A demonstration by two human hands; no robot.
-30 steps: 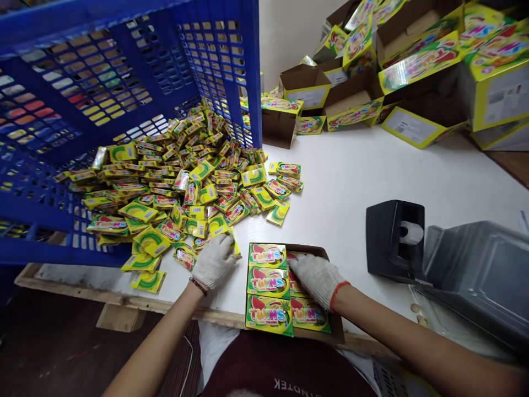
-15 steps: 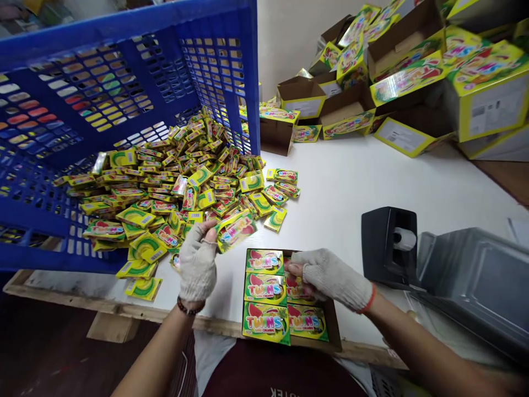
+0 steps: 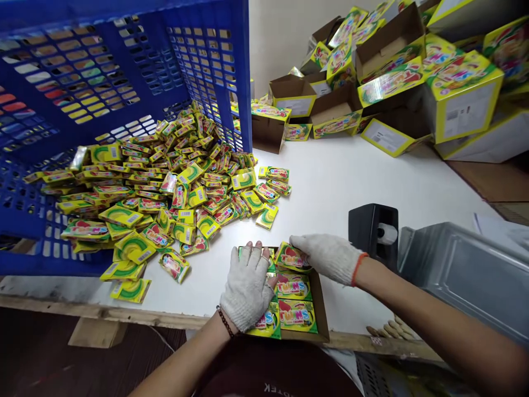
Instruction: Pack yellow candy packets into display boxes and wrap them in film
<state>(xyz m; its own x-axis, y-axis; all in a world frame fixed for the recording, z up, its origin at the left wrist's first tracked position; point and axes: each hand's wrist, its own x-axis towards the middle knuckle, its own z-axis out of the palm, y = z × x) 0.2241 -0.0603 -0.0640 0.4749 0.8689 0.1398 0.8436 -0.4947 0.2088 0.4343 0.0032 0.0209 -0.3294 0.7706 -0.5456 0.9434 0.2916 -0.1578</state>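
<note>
Since the last frame the left hand (image 3: 250, 289) has swung over from the loose pile (image 3: 165, 182) onto the left column of packs (image 3: 268, 324), and the right hand (image 3: 328, 258) has shifted to the carton (image 3: 319, 300)'s far end. My feed shows a tilted pack (image 3: 290, 257) at the right column's far slot, right hand at its edge, I'd judge to control the tilt. Left palm probably keeps its column flat. Left fingers slightly apart, extended, gripping nothing; right fingers bunched together, thumb hidden, can't tell if they're clamped
</note>
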